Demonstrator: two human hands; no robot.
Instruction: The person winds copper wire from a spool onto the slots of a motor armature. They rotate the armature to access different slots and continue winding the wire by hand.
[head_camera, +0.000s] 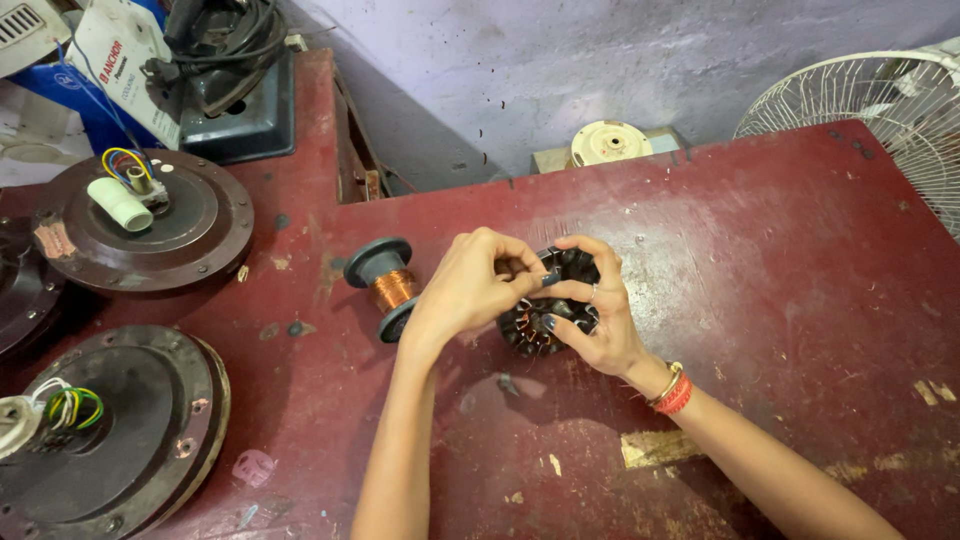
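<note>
A round black motor stator (545, 322) with copper windings in its slots is held tilted just above the dark red table (780, 260). My left hand (470, 285) pinches its upper left rim with curled fingers. My right hand (592, 315) grips its right side, thumb and fingers wrapped over the rim; a ring and red bangles show on that hand and wrist. A black spool of copper wire (385, 288) lies on its side just left of my left hand, apart from it.
Two dark round fan motor housings (140, 222) (110, 430) with coloured wires sit at the left. A white fan guard (880, 110) stands at the far right. A cream round disc (610, 143) lies behind the table edge. A black device with cables (230, 90) stands at the back left.
</note>
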